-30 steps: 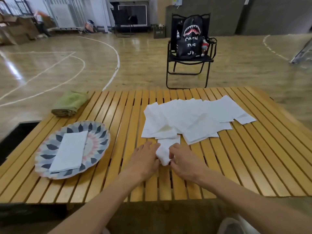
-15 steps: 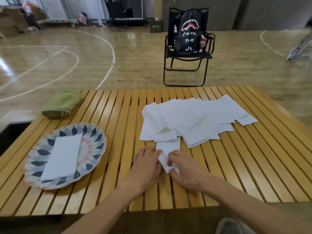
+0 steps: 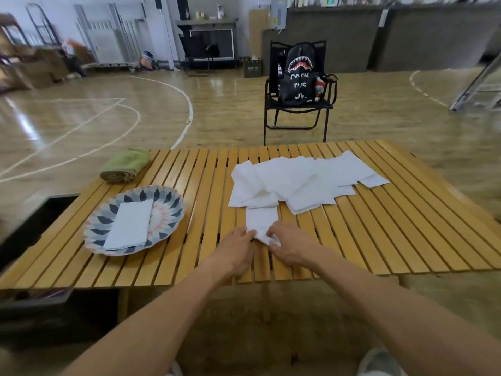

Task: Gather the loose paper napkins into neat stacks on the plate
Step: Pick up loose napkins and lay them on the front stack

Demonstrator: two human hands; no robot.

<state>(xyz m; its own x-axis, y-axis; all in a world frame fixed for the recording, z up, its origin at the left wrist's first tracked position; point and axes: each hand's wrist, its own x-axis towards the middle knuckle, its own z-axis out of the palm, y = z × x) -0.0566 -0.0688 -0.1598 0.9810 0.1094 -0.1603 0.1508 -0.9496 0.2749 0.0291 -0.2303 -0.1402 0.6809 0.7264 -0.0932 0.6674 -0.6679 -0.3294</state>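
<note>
Left hand and right hand both on folded napkin at tabletop near edge, fingers pinching its near end from either side. Loose napkins heaped at 12 o'clock of it, touching. Plate at 9 o'clock, carrying one napkin stack. Green towel at 10 o'clock.

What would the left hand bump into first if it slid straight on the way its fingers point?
Probably the right hand: the left hand points up and right across the folded napkin that both hands hold, though depth is hard to judge.
</note>
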